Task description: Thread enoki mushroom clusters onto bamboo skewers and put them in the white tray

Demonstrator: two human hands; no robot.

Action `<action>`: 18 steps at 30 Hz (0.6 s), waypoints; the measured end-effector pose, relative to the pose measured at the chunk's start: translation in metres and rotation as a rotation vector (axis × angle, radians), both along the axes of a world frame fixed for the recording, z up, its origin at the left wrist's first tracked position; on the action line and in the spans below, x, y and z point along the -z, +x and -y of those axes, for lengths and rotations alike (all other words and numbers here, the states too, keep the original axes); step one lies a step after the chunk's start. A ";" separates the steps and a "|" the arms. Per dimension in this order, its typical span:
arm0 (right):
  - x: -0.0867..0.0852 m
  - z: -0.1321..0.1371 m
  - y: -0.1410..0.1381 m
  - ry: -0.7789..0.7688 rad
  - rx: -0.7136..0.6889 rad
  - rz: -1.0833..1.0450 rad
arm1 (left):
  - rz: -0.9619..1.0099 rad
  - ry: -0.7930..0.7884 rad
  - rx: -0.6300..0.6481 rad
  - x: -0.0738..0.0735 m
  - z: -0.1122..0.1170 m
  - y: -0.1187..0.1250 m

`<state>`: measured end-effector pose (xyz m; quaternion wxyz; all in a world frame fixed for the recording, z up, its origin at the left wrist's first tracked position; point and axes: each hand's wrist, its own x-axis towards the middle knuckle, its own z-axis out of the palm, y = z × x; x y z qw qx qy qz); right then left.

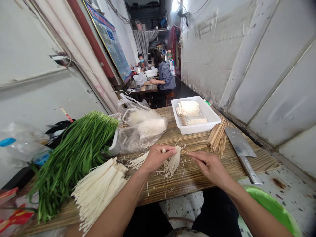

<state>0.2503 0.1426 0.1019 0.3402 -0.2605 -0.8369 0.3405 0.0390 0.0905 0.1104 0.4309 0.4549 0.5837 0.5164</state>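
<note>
My left hand [161,156] pinches a small bunch of enoki mushrooms [174,163] near its cut end, with the thin stems hanging down over the table. My right hand [206,163] is closed on a thin wooden skewer [185,151], whose far end meets the bunch. Loose enoki strands lie scattered beneath both hands. A large pile of enoki [101,191] lies beside my left forearm. Beyond my right hand, a bundle of bamboo skewers [218,136] rests next to a cleaver [240,144].
A white plastic tray [214,121] holds skewered enoki at the back. Green chives [81,154] are heaped at left, beside a clear plastic bag [125,140] of enoki. A green basin [269,204] stands low at right. Two people sit at a farther table [150,88].
</note>
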 end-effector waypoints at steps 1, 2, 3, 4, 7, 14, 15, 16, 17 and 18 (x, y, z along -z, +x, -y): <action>0.000 0.000 -0.001 0.001 0.000 -0.003 | 0.007 0.000 0.007 0.000 0.000 0.001; 0.000 0.000 -0.002 0.002 -0.004 -0.009 | 0.014 0.000 0.017 0.000 0.000 0.002; 0.000 0.000 -0.003 0.003 -0.010 -0.015 | 0.021 -0.002 0.031 0.000 0.000 0.003; 0.000 0.000 -0.005 0.002 -0.012 -0.020 | 0.027 -0.004 0.047 0.000 0.000 0.004; 0.002 0.001 -0.010 -0.023 0.017 -0.030 | 0.050 -0.013 0.081 0.000 -0.001 0.007; 0.008 -0.002 -0.022 -0.089 0.067 -0.068 | 0.164 -0.071 0.047 0.010 -0.008 0.011; 0.009 -0.004 -0.022 -0.099 0.077 -0.078 | 0.194 -0.083 0.036 0.011 -0.009 0.010; 0.009 -0.005 -0.021 -0.107 0.086 -0.089 | 0.225 -0.092 0.023 0.013 -0.010 0.008; 0.010 -0.006 -0.020 -0.114 0.095 -0.099 | 0.258 -0.097 0.011 0.014 -0.010 0.006; 0.011 -0.007 -0.019 -0.119 0.100 -0.106 | 0.292 -0.095 0.001 0.014 -0.011 0.004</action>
